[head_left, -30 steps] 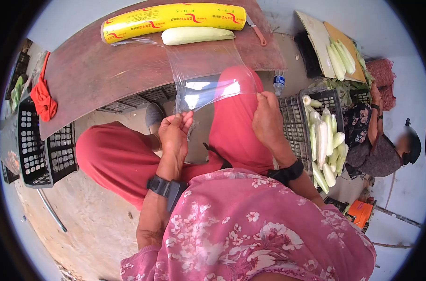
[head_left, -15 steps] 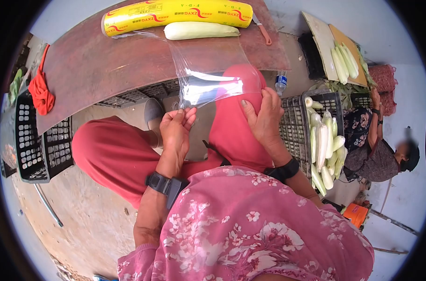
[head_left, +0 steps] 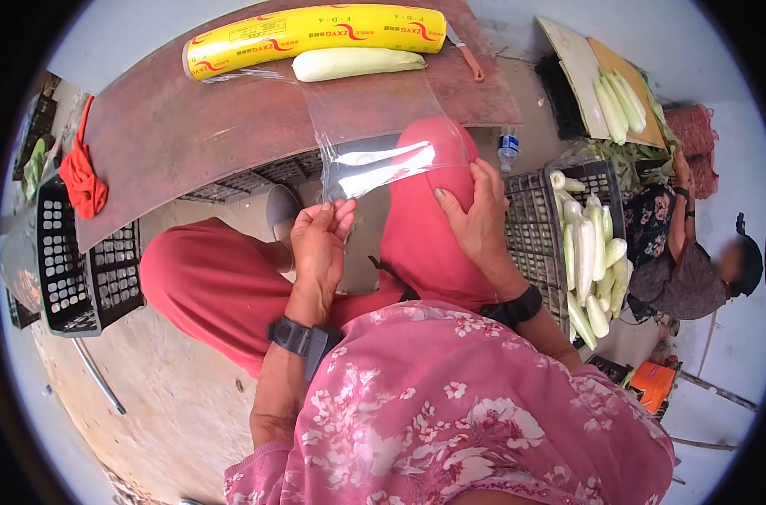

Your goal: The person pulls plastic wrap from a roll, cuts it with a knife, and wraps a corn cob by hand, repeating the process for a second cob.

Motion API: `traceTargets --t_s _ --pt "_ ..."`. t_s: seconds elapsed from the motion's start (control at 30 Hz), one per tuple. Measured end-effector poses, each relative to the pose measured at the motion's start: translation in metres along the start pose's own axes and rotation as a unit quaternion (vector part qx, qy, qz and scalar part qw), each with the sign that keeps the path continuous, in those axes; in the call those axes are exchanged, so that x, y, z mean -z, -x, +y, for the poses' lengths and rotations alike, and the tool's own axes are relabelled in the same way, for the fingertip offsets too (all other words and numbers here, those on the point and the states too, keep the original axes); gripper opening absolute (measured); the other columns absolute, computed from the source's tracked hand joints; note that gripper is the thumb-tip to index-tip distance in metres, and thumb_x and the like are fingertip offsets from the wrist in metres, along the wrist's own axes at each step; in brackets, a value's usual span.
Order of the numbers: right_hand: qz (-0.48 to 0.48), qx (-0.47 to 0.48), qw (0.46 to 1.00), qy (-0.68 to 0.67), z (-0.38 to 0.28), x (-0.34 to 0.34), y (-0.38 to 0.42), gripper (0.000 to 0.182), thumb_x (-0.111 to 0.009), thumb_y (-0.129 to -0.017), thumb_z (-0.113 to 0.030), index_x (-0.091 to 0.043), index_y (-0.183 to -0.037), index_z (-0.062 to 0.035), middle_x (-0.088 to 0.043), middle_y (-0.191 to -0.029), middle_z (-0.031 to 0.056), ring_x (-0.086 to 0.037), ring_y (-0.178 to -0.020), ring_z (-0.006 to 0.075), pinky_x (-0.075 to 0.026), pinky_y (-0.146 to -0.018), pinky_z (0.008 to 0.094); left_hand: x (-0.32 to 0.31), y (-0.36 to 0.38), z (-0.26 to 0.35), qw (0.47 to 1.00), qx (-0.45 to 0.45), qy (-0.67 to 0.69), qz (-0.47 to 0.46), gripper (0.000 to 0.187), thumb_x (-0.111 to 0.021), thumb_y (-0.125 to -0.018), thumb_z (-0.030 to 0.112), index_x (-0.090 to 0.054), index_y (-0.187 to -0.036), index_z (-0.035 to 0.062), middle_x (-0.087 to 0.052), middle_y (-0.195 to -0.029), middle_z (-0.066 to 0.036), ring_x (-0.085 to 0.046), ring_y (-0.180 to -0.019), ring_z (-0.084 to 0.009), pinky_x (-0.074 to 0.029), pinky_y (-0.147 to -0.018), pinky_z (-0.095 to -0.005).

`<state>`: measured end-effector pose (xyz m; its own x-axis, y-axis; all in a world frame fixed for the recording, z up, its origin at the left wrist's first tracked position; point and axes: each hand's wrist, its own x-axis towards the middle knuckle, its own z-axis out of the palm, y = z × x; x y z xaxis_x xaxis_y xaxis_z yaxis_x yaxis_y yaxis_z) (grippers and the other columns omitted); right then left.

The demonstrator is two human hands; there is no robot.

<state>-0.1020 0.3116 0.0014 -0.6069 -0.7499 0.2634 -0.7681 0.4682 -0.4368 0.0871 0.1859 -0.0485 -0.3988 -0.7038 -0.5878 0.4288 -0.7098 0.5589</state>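
Note:
A sheet of clear plastic film (head_left: 374,126) stretches from a yellow roll (head_left: 315,35) on the reddish table (head_left: 189,135) toward me. On the film, against the roll, lies a pale green gourd (head_left: 359,64). The film's near left corner is pinched between the thumb and fingers of my left hand (head_left: 320,240). My right hand (head_left: 477,210) is at the film's right edge over my knee, thumb apart from the fingers; its fingertips touch the film's corner. The film hangs taut between both hands, with bright glare across it.
A knife (head_left: 469,59) lies right of the roll. At the right stand a black crate (head_left: 534,223) of gourds (head_left: 597,252) and a water bottle (head_left: 507,150); a person (head_left: 681,269) sits beyond. A red cloth (head_left: 84,185) hangs at the table's left, above black crates (head_left: 63,261).
Both hands keep their hold on the film in nearly the same pose. The view has shifted slightly, and the gourd and roll appear a little lower and to the left.

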Motion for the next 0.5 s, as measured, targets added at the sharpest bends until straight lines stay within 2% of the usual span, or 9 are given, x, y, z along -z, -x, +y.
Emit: traceTargets --t_s 0.13,0.23,0.33,0.5 --pt "-0.006 0.007 1.000 0.009 -0.002 0.007 -0.001 0.056 -0.070 -0.076 -0.030 -0.047 -0.117 0.0007 -0.047 -0.124 0.0162 -0.044 -0.116 0.0319 -0.033 -0.093 0.0471 -0.001 -0.001 0.000 1.000 -0.004 0.005 -0.001 0.006 -0.048 -0.093 0.006 -0.048 -0.091 -0.0004 -0.060 -0.096 -0.017 -0.064 -0.091 -0.0274 -0.054 -0.075 -0.0304" --pt "0.024 0.046 0.999 -0.004 0.002 0.008 -0.005 0.047 -0.069 -0.078 -0.026 -0.051 -0.111 0.0023 -0.052 -0.118 0.0173 -0.050 -0.108 0.0324 -0.038 -0.090 0.0432 -0.005 0.001 0.001 1.000 -0.005 0.007 0.003 0.007 -0.048 -0.093 0.006 -0.047 -0.091 -0.0001 -0.060 -0.094 -0.016 -0.065 -0.089 -0.0276 -0.055 -0.074 -0.0300" --pt "0.046 0.035 0.993 -0.102 0.006 0.009 -0.014 0.036 -0.067 -0.081 -0.022 -0.055 -0.103 0.0040 -0.057 -0.109 0.0189 -0.056 -0.098 0.0322 -0.045 -0.083 0.0383 -0.006 0.001 0.002 1.000 -0.009 0.012 0.000 0.006 -0.049 -0.093 0.006 -0.047 -0.091 0.0003 -0.060 -0.095 -0.016 -0.065 -0.089 -0.0275 -0.055 -0.074 -0.0300" --pt "0.074 -0.016 0.978 -0.194 0.016 0.003 -0.026 0.021 -0.064 -0.083 -0.016 -0.060 -0.092 0.0027 -0.062 -0.097 0.0165 -0.061 -0.088 0.0290 -0.047 -0.077 0.0337 -0.005 0.001 0.000 0.999 -0.017 0.020 -0.018 0.006 -0.049 -0.093 0.006 -0.047 -0.090 0.0004 -0.060 -0.096 -0.016 -0.065 -0.089 -0.0273 -0.055 -0.074 -0.0303"
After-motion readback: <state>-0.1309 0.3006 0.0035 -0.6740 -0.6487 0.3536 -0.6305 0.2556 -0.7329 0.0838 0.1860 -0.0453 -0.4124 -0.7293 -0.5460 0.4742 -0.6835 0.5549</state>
